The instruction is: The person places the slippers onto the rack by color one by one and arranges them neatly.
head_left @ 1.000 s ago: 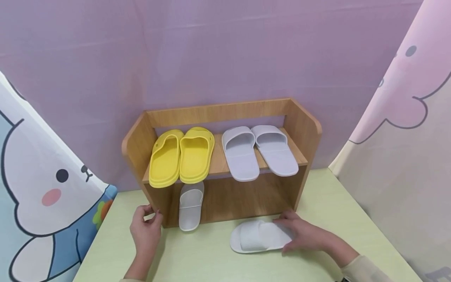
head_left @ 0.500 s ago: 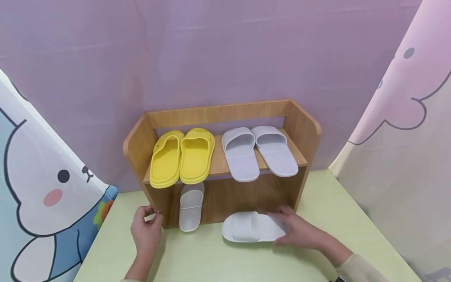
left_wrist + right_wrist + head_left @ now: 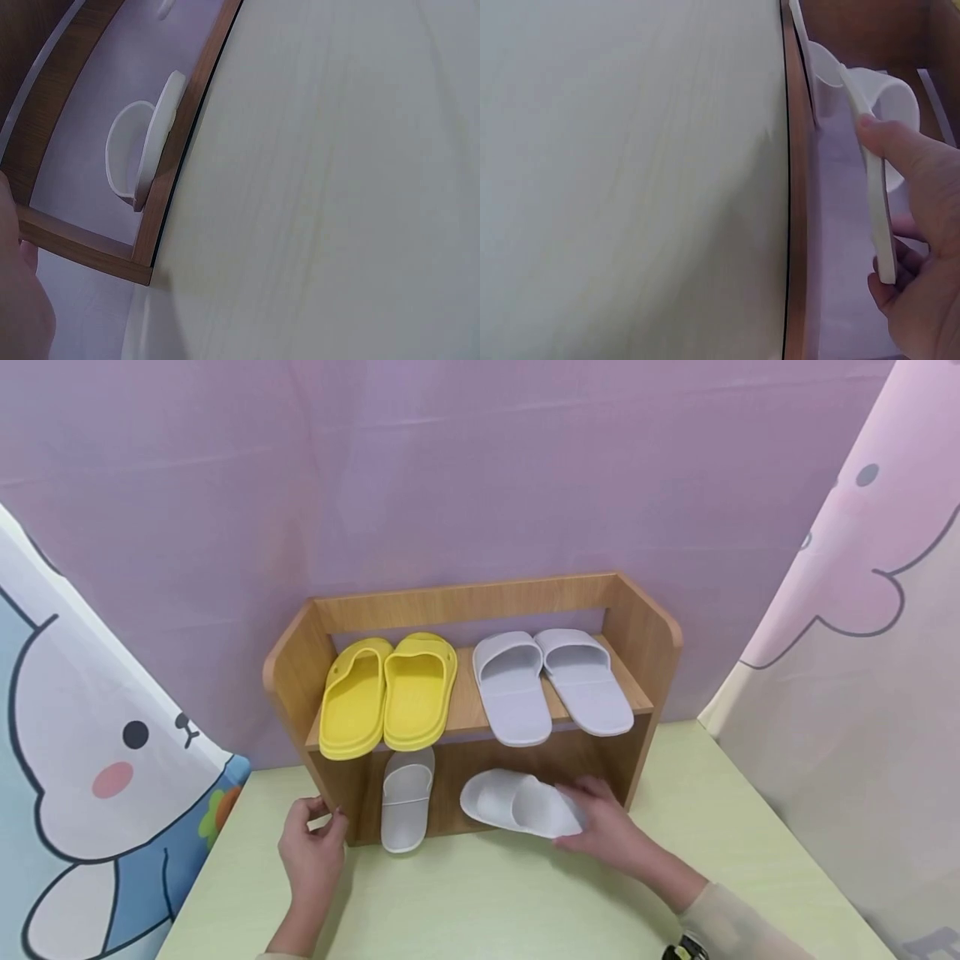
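Note:
My right hand (image 3: 603, 827) grips a white slipper (image 3: 495, 797) by its heel end, toe pointing left, at the mouth of the lower shelf. In the right wrist view the thumb lies on one face of the held slipper's sole (image 3: 877, 202), with fingers curled behind it. My left hand (image 3: 311, 856) pinches the front edge of the left side panel of a small wooden shoe rack (image 3: 637, 760). On the lower shelf's left side sits a single light grey-white slipper (image 3: 405, 818), toe inward and heel jutting past the front edge; the left wrist view shows this slipper (image 3: 157, 142) from the side.
Yellow clogs (image 3: 420, 693) stand as a pair on the upper shelf's left, with pale lilac slippers (image 3: 517, 702) to their right. The rack stands on a pale green table (image 3: 435, 902) against a purple cloth backdrop (image 3: 480, 468). Printed cloths hang on both sides.
My right hand has moved the white slipper left and up from the table to the lower shelf's opening, its toe now tilted toward the rack. My left hand has stayed put.

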A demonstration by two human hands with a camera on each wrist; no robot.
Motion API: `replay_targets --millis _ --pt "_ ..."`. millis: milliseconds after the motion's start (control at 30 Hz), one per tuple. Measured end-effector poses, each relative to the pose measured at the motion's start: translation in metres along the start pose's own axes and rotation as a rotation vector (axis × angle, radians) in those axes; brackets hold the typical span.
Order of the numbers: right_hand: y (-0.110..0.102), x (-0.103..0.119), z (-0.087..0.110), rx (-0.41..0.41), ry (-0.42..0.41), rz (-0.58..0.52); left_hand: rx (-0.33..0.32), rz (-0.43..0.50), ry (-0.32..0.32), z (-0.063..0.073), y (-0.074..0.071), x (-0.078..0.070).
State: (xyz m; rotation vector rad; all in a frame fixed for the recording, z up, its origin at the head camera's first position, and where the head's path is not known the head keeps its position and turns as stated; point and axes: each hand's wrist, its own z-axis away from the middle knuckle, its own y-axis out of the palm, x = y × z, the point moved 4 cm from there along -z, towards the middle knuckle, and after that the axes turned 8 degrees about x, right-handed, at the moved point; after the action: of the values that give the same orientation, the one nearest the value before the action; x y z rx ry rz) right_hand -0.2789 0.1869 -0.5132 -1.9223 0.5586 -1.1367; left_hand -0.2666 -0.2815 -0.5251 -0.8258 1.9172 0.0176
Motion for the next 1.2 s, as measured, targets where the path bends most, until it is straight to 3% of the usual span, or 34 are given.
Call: replay_targets --millis 267,667,1200 --pt "0.014 -0.001 -0.019 -0.08 0.028 0.005 -0.003 -0.008 -0.004 0.0 0.0 0.001" --pt "0.034 -0.001 -0.048 -0.076 0.149 -0.096 -0.003 -0.012 -0.013 0.0 0.001 0.002" --pt "0.054 0.01 -0.074 -0.207 0.074 -0.106 0.0 -0.011 -0.021 0.0 0.001 0.002"
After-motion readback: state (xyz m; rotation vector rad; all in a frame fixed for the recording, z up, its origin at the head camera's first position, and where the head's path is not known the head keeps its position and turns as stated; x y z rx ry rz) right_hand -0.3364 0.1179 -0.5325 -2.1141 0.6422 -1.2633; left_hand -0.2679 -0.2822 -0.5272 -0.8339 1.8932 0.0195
